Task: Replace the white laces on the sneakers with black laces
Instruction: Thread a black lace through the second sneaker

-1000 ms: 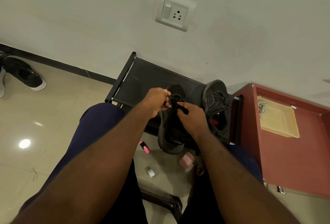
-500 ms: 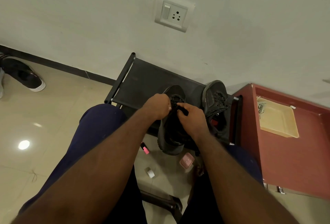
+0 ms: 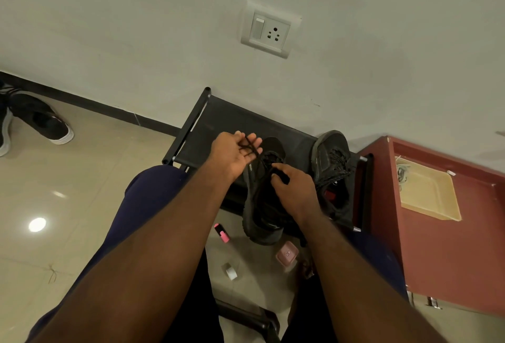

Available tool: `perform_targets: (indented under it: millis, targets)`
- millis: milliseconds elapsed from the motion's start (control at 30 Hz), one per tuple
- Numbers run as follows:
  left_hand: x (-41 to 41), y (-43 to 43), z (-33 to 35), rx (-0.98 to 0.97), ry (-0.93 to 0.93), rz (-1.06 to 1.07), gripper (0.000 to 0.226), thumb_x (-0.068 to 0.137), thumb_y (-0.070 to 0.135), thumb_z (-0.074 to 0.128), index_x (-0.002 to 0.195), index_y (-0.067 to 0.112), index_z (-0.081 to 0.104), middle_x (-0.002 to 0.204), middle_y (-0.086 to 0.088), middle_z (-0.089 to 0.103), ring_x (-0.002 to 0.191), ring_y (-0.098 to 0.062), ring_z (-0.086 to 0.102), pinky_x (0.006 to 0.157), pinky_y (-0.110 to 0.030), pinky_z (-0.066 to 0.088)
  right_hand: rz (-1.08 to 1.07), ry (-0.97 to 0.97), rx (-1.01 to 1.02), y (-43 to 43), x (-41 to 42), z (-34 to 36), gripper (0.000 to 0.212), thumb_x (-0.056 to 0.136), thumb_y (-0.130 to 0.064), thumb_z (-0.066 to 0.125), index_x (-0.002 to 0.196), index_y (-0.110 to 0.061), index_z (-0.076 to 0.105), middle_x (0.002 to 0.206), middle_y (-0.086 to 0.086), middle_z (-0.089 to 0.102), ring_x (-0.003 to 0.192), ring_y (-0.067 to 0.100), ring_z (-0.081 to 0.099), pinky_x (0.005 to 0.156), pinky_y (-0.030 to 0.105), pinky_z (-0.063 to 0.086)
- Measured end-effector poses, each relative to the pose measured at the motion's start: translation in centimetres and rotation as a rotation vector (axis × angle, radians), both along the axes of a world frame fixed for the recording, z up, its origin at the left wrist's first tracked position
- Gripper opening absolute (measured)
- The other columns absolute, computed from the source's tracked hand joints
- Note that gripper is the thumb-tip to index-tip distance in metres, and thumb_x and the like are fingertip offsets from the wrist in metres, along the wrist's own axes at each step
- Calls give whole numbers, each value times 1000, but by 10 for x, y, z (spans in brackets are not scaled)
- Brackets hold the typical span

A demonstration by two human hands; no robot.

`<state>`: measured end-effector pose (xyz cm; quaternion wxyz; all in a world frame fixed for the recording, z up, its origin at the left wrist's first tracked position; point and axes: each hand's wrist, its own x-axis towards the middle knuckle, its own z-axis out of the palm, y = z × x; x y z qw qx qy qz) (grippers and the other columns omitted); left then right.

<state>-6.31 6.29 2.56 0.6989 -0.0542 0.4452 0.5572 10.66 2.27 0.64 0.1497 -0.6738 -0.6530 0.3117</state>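
The left hand (image 3: 232,152), fingers spread apart, has the thin black lace (image 3: 250,147) strung across them above the black mesh sneaker (image 3: 262,206) on the black fabric rack (image 3: 218,124). The right hand (image 3: 295,192) pinches that lace at the sneaker's tongue. Just right stands a second black laced sneaker (image 3: 332,162).

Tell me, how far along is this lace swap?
Looks done: the far sneaker on the rack already wears black laces. In hand: the near sneaker, where the right hand pinches the black lace at the eyelets and the left hand carries its free end over spread fingers. Remaining: probably finishing the threading and tying. No white lace shows on either.
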Motion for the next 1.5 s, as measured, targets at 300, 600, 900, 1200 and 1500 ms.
perform_targets:
  millis: [300, 600, 900, 1200, 1500]
  targets:
    - [1, -1, -8, 157, 844, -301, 21, 100, 17, 53, 82, 9, 59, 72, -7, 63, 55, -12, 51, 54, -27, 47, -6, 0, -10, -2, 1, 1, 38, 98, -29, 57, 135, -28, 62, 129, -2, 67, 111, 16, 64, 97, 37, 54]
    - [11, -13, -14, 451, 1417, -1142, 18, 92, 8, 58, 91, 1, 75, 92, -16, 72, 85, -25, 67, 79, -33, 56, 22, -12, -1, -3, 0, 1, 31, 97, -28, 56, 126, -31, 67, 116, -5, 71, 102, 14, 64, 90, 36, 55]
    - [-7, -10, -9, 371, 1491, -900, 8, 87, 11, 67, 88, 4, 69, 83, -6, 67, 78, -19, 63, 67, -26, 51, 12, 8, -5, -2, 2, -1, 35, 97, -31, 58, 132, -29, 64, 122, -3, 70, 106, 15, 65, 94, 36, 55]
    - [-7, -10, -6, 409, 1482, -793, 35, 93, 34, 64, 77, 3, 62, 65, -2, 55, 58, -11, 49, 56, -23, 38, 45, 58, -33, -1, 6, 0, 35, 99, -24, 58, 134, -27, 62, 118, -5, 69, 108, 14, 64, 93, 32, 53]
    - [10, -19, -17, 418, 1369, -1003, 22, 85, 16, 67, 107, 15, 64, 105, -3, 66, 95, -18, 63, 82, -30, 52, 0, 204, -11, -8, 20, -10, 40, 98, -9, 58, 138, -16, 58, 133, -2, 63, 119, 4, 56, 102, 16, 41]
